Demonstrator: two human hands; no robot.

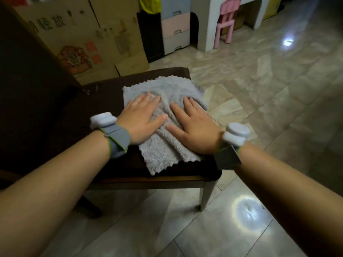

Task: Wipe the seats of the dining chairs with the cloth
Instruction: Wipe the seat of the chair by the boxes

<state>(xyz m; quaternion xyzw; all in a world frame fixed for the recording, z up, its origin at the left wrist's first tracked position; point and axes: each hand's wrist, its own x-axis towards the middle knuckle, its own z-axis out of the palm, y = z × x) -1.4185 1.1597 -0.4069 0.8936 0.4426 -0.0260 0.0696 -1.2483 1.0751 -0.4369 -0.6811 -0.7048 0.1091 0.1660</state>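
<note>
- Both hands are lying flat on the cloth [163,115], fingers pretty much straight and spread, pressing down rather than grabbing anything.
- Left hand [142,119] is sitting on the cloth's left side, right hand [194,127] on its right side, thumbs pointing toward each other with a bunched-up ridge of fabric between them.
- That cloth is a fluffy light grey one with a zigzag edge, and it's spreading over the right part of the chair seat [104,108], one corner hanging near the front edge.
- Seat is looking dark brown and padded, with a chair leg [206,195] showing under the front right corner.
- Each wrist is wearing a grey strap with a white puck-shaped gadget on it, left wristband [115,138] and right wristband [232,145].
- Shiny marble-look floor [259,89] is running all around the chair.
- Further back, cardboard boxes [89,34] are standing behind the chair, plus a set of pastel drawers [175,28] and a small pink chair [227,21] at a white kids' table [209,19].
</note>
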